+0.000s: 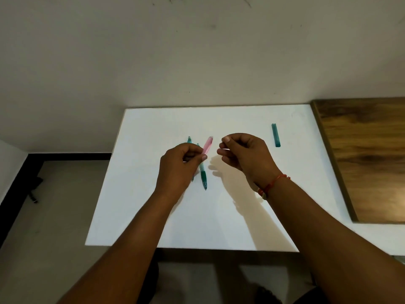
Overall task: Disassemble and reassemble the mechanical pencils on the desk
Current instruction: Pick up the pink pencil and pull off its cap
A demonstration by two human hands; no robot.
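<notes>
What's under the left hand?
On the desk, a teal pencil and a second teal pencil pass under the left hand, which holds a pink pencil. Their middles are covered.

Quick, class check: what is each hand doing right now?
Left hand: grips the pink pencil.
Right hand: fingers curled; whether they pinch a small part cannot be told.

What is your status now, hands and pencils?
Left hand grips pink pencil. Right hand curled, contents unclear. Teal pencils lie on desk; teal piece apart, right. No obstruction.
</notes>
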